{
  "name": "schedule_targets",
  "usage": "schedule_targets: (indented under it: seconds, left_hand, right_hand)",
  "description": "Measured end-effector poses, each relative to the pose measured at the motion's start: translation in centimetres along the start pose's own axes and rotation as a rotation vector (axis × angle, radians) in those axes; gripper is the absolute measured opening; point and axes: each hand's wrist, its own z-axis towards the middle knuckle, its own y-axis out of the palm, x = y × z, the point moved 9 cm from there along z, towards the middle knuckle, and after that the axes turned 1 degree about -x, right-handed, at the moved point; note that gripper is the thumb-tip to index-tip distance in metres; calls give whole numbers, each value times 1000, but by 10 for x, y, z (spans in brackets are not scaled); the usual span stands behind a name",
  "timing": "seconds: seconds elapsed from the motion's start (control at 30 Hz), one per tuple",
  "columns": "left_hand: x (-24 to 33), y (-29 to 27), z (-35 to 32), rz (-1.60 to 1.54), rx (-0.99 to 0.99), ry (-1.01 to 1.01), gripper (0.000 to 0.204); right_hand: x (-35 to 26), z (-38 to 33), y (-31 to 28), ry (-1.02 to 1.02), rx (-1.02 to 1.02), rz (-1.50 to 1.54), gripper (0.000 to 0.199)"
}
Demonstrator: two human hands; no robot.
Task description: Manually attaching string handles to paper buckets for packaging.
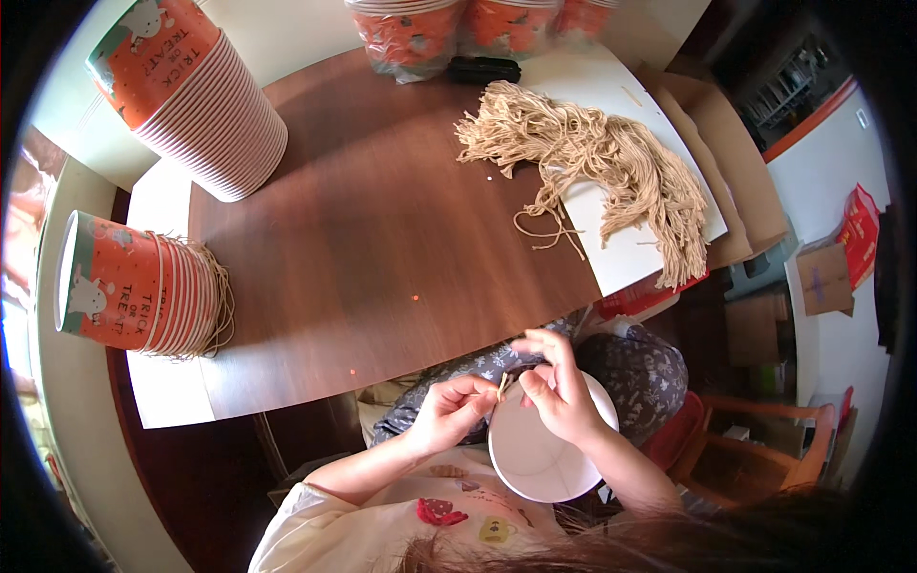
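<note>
- While held over the lap, off the brown wooden bench's [382, 239] near edge, the white paper cup [535, 449] rests under the right hand [559, 392].
- Left hand [449, 411] fingers [482, 390] pinch a short beige string [502, 384] at the cup's rim; right fingers [535, 377] grip the rim.

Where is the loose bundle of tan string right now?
In the head view, the tan string bundle lies at the far right of the brown table, partly on a white sheet, in front of the bagged cup stacks, away from both hands.
</note>
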Motion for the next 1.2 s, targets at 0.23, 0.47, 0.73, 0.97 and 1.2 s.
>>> schedule_targets:
  seconds: [0.23,0.47,0.73,0.97,1.2]
  left_hand:
    - [1,-6,1,-77,67,5,14]
    - [10,-2,5,-94,66,48,9]
    - [13,5,8,-181,42,34,9]
    - [14,14,4,-135,-46,36,13]
    - [10,17,2,-31,-91,54,14]
  right_hand:
    - [-26,-13,18,-247,-127,-502,25]
    - [-21,-17,25,-239,-138,-520,13]
    - [-27,-16,11,-194,-51,-390,18]
    - [-25,-9,13,-167,-136,-266,7]
    - [-27,-11,9,-245,-96,-438,4]
